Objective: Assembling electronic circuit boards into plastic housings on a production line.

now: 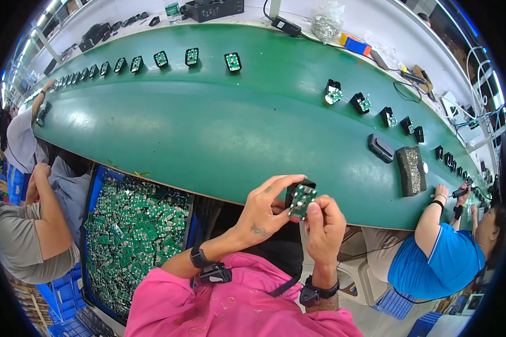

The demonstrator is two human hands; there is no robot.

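Note:
Over the near edge of the green bench, my left hand [262, 210] grips a small black plastic housing [306, 183] between thumb and fingers. A green circuit board [302, 201] with components on it lies against the housing's near face. My right hand [325, 224] pinches the board's edge between thumb and fingers. How far the board sits inside the housing, I cannot tell. A large blue bin [98, 188] heaped with loose green circuit boards [135, 224] stands left of my lap.
Black housings with boards [233, 62] line the bench's [208, 123] far left. Others with boards hanging out [333, 92] run along the right. A black oblong case [381, 148] and a dark block [411, 171] lie nearer. Co-workers sit left and right, one in a blue shirt [438, 264].

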